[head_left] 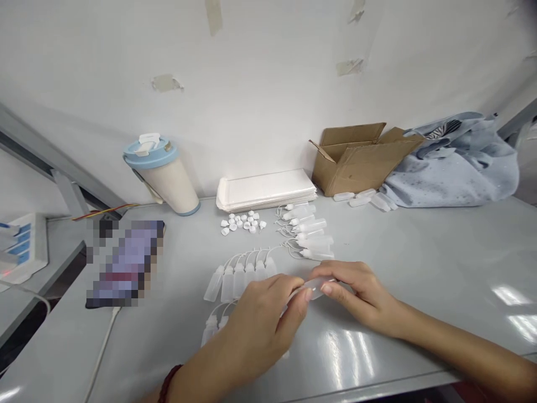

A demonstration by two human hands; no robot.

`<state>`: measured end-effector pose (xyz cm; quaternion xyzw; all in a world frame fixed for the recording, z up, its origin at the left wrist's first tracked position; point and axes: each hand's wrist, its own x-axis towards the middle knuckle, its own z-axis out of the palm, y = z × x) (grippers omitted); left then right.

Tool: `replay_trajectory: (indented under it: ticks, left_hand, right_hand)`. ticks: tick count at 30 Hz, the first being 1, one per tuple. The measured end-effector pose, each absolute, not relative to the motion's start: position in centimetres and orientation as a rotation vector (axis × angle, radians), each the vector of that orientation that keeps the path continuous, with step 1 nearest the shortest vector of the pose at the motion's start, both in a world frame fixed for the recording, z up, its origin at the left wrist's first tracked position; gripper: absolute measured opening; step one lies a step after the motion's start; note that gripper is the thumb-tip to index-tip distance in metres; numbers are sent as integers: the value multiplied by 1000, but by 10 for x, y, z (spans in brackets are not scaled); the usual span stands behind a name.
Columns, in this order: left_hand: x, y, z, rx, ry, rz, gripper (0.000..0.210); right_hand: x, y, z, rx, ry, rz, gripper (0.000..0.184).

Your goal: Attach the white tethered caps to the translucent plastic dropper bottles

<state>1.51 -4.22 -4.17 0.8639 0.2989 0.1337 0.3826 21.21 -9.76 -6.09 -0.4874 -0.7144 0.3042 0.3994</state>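
Observation:
Between my two hands is a small translucent plastic bottle [315, 287], lying nearly level above the table. My left hand [268, 313] pinches its left end, and the fingers of my right hand [356, 291] close on its right end. Just beyond my left hand lies a row of similar bottles [239, 279] with thin looped cords at their necks. More bottles [203, 331] are partly covered by my left forearm. Farther back, a column of corded bottles [312, 242] lies on its side, near a cluster of small white caps [239, 222].
A stack of white trays or boxes [268, 189] rests against the wall. Behind on the right are an open cardboard box [356, 165], loose bottles [361, 197] and a pale blue cloth [461, 173]. Leftward stand a tumbler [165, 176], a pixelated phone [128, 260] with a cable, and a power strip [25, 246].

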Motion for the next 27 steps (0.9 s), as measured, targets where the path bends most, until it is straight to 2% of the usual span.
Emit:
replay_trajectory:
  ticks: [10,18,22,27]
  left_hand:
    - [14,-34,-33,1709,799,171,38]
    - [17,-37,-37,1472,723,221,36]
    - [19,-42,-36,1601,766,253,39]
    - [18,-48,-40,2073,723,389,34]
  right_hand:
    - [213,-96,-63,-1198,-1820,625,20]
    - [212,-96,-63,-1121,-1856,489,18]
    - [210,-97,-56,-1172,-1778,682,22]
    - [211,-97,-52,-1184,-1668,825,28]
